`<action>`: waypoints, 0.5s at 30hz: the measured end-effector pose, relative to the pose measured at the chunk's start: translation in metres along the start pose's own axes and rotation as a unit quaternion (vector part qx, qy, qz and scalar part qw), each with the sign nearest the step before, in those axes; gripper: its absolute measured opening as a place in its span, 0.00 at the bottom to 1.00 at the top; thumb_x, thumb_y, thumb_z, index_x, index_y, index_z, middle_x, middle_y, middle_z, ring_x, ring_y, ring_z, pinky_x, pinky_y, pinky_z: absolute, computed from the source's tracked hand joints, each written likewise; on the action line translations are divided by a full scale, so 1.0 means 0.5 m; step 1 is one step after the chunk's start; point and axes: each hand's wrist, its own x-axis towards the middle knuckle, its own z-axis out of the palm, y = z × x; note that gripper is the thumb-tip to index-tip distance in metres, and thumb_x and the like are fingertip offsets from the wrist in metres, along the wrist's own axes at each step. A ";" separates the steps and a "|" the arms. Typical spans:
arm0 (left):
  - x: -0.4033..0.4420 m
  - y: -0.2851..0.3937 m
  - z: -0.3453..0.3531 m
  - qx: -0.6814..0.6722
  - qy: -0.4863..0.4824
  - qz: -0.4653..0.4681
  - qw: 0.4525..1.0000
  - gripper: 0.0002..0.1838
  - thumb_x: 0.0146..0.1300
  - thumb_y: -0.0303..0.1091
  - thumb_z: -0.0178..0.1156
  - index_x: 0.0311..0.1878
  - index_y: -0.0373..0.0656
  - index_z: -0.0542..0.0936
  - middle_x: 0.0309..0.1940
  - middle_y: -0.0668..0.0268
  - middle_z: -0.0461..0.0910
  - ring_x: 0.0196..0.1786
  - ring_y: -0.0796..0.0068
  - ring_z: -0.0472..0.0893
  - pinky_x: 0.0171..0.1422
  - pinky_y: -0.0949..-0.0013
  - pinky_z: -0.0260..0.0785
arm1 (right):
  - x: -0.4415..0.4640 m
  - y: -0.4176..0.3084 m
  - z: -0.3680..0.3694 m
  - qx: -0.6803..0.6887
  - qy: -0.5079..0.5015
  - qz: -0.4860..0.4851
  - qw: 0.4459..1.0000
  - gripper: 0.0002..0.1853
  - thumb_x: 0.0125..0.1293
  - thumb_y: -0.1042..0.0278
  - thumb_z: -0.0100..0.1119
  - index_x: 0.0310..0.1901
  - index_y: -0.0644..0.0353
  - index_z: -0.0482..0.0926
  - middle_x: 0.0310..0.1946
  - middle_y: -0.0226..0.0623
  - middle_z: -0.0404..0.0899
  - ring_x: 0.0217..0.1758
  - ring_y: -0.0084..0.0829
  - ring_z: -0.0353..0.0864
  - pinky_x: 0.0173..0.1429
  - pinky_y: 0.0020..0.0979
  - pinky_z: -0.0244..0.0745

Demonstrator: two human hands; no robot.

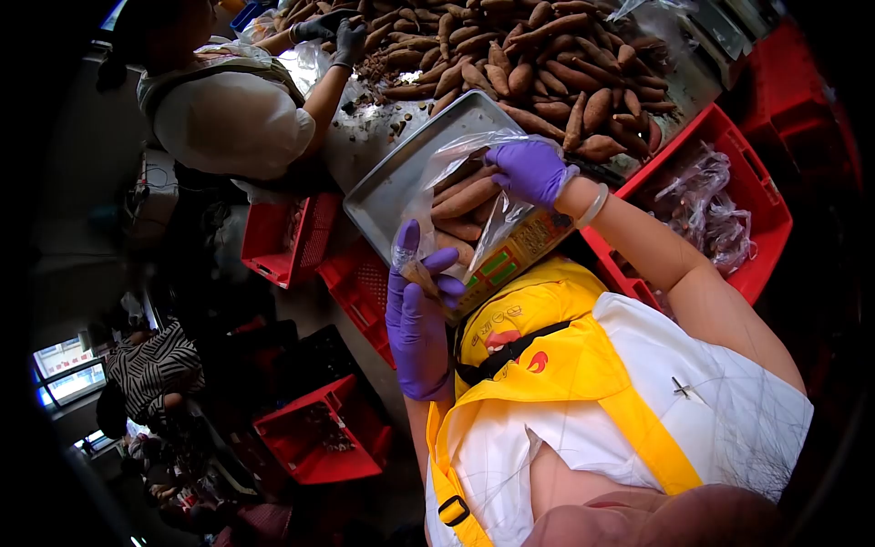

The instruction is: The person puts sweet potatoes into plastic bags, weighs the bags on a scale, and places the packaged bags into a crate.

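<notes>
A clear plastic bag (433, 187) with several sweet potatoes (469, 198) in it lies on the metal pan (383, 187) of a weighing scale. My right hand (531, 173), in a purple glove, pinches the bag's edge at the upper right. On the bag's near left side, my left hand (419, 314), also purple-gloved, has its fingers bent around a small brown piece (421, 276) that looks like a small sweet potato. Clear film covers part of one left finger. The scale's front panel (499, 266) shows green displays, partly hidden by the bag and my apron.
A large heap of sweet potatoes (519, 68) covers the table behind the scale. A co-worker's gloved hands (342, 38) are at its left end. Red crates stand around, one with plastic bags (706, 205) at right, others at left (284, 239) and lower left (324, 433).
</notes>
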 end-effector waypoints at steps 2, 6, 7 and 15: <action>-0.002 -0.004 -0.006 -0.008 0.003 -0.002 1.000 0.38 0.69 0.52 0.52 0.74 0.40 0.56 0.53 0.60 0.78 0.40 0.81 0.75 0.46 0.78 0.63 | -0.034 0.006 -0.001 -0.052 -0.037 -0.001 0.998 0.11 0.59 0.62 0.59 0.40 0.57 0.84 0.33 0.45 0.83 0.38 0.46 0.84 0.47 0.44 0.77; -0.007 -0.012 -0.010 -0.022 -0.001 -0.024 0.999 0.37 0.69 0.52 0.51 0.74 0.40 0.56 0.53 0.61 0.78 0.40 0.81 0.75 0.45 0.78 0.63 | -0.071 0.007 -0.010 -0.131 -0.106 0.015 0.986 0.11 0.58 0.63 0.60 0.41 0.56 0.84 0.34 0.43 0.83 0.40 0.45 0.84 0.47 0.42 0.77; -0.007 -0.012 -0.009 -0.023 -0.003 -0.036 0.999 0.37 0.69 0.52 0.51 0.74 0.40 0.56 0.53 0.61 0.78 0.40 0.81 0.75 0.45 0.78 0.62 | -0.076 0.001 -0.010 -0.130 -0.105 0.017 0.986 0.11 0.58 0.63 0.60 0.41 0.56 0.84 0.34 0.43 0.83 0.40 0.45 0.84 0.47 0.42 0.77; 0.002 -0.006 0.000 -0.016 -0.031 -0.032 0.999 0.37 0.69 0.50 0.53 0.73 0.39 0.57 0.54 0.61 0.78 0.42 0.82 0.75 0.47 0.79 0.62 | -0.063 -0.002 0.044 -0.091 0.218 -0.088 0.968 0.19 0.57 0.69 0.58 0.52 0.56 0.76 0.44 0.41 0.80 0.49 0.42 0.79 0.53 0.40 0.72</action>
